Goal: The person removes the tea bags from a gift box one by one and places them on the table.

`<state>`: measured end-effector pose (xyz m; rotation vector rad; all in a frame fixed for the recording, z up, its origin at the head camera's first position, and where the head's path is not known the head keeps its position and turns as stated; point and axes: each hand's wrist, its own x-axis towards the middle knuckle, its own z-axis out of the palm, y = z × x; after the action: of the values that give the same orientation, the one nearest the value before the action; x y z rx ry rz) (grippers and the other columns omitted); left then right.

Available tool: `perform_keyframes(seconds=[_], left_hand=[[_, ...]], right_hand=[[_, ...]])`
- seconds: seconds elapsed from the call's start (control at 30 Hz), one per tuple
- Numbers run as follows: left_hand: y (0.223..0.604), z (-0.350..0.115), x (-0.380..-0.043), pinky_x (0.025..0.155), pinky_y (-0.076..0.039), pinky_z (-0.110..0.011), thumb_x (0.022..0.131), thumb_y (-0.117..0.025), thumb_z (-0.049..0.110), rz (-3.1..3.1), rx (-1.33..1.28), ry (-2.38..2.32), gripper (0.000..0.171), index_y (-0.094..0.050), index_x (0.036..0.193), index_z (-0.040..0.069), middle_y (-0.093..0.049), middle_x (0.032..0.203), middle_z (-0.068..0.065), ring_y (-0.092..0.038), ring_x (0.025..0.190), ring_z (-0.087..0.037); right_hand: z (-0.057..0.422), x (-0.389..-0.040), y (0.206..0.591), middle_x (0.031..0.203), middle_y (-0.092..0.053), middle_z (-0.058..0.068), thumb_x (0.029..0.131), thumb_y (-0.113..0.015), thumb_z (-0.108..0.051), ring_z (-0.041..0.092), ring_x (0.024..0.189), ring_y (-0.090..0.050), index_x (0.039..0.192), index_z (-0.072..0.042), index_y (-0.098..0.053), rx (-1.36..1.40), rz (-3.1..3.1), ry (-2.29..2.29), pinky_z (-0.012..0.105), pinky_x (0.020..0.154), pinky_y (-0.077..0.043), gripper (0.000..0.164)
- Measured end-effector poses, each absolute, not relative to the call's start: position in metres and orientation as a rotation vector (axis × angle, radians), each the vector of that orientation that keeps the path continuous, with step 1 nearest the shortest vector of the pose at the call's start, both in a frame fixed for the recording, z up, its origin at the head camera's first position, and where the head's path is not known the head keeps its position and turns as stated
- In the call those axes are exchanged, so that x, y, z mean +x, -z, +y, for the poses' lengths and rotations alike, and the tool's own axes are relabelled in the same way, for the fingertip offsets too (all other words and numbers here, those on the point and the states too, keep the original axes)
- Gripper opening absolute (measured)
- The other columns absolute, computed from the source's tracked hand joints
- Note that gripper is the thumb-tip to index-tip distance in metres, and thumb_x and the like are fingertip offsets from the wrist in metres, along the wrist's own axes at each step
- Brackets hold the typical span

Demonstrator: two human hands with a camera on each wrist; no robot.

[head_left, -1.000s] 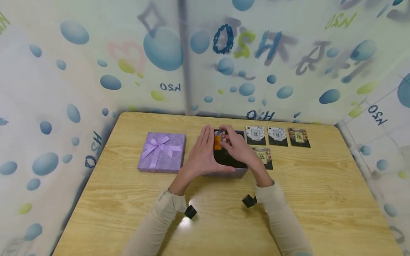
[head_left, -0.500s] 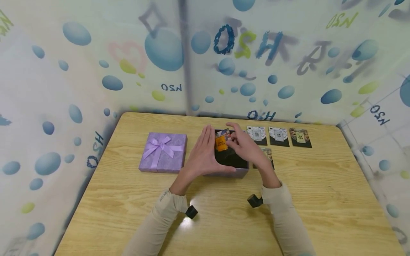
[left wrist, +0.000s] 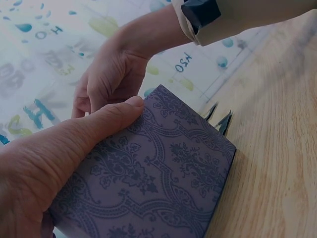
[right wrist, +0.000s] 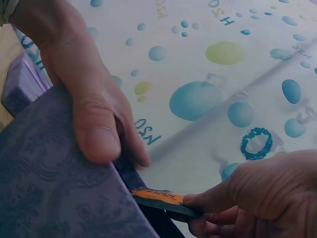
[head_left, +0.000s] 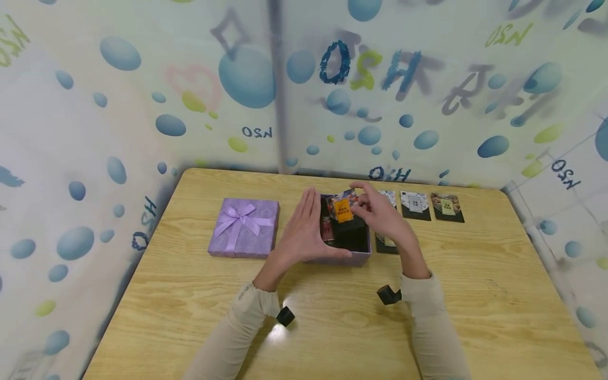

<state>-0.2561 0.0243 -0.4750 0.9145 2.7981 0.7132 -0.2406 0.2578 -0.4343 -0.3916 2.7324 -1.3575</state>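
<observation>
A purple patterned box [head_left: 339, 260] stands at the middle of the table. My left hand [head_left: 303, 232] rests against it with straight fingers along its left side, and the thumb [left wrist: 116, 116] lies on its front wall. My right hand [head_left: 382, 214] pinches a flat dark packet [head_left: 343, 209] with an orange label by its right edge, between thumb and fingers. This packet is tilted and partly raised above the box opening; in the right wrist view the orange packet [right wrist: 166, 197] shows edge-on. Beside it inside the box, a reddish packet [head_left: 328, 228] shows.
Left of the box lies a purple lid [head_left: 243, 227] with a ribbon bow. To the right, several flat packets lie on the wooden table [head_left: 484, 295]: a white-and-black packet [head_left: 415, 205], a brown-and-black packet [head_left: 447, 207], and others partly hidden by my right hand. A printed wall stands behind.
My right hand has moved right and drawn the orange-labelled packet rightward and partly up from the box, uncovering the reddish packet. The left hand has stayed on the box.
</observation>
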Motion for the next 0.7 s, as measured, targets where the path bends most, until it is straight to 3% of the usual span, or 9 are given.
perform_keyframes(seconds=[0.27, 0.53, 0.7], left_hand=[[0.475, 0.025, -0.257, 0.129, -0.008, -0.043, 0.062, -0.074, 0.091, 2.79, 0.892, -0.709, 0.159, 0.018, 0.164, 0.013, 0.021, 0.173, -0.005, 0.015, 0.161, -0.022], [0.475, 0.025, -0.258, 0.129, -0.009, -0.045, 0.062, -0.074, 0.091, 2.803, 0.893, -0.708, 0.159, 0.02, 0.164, 0.014, 0.022, 0.172, -0.005, 0.012, 0.162, -0.025], [0.476, 0.027, -0.256, 0.129, -0.01, -0.046, 0.061, -0.075, 0.09, 2.801, 0.895, -0.701, 0.159, 0.019, 0.164, 0.013, 0.021, 0.173, -0.005, 0.011, 0.162, -0.025]], right_hand=[[0.279, -0.24, 0.431, 0.071, -0.048, 0.006, 0.109, -0.055, -0.01, 0.018, 0.056, -0.037, 0.152, -0.005, -0.04, -0.32, 2.708, 1.378, 0.036, 0.064, -0.039, 0.045], [0.289, -0.238, 0.427, 0.085, -0.059, 0.012, 0.109, -0.056, -0.009, 0.024, 0.067, -0.046, 0.151, -0.002, -0.043, -0.313, 2.722, 1.357, 0.037, 0.07, -0.041, 0.044], [0.29, -0.234, 0.431, 0.084, -0.058, 0.011, 0.108, -0.057, -0.01, 0.022, 0.065, -0.045, 0.15, -0.002, -0.043, -0.28, 2.715, 1.351, 0.036, 0.068, -0.041, 0.045]])
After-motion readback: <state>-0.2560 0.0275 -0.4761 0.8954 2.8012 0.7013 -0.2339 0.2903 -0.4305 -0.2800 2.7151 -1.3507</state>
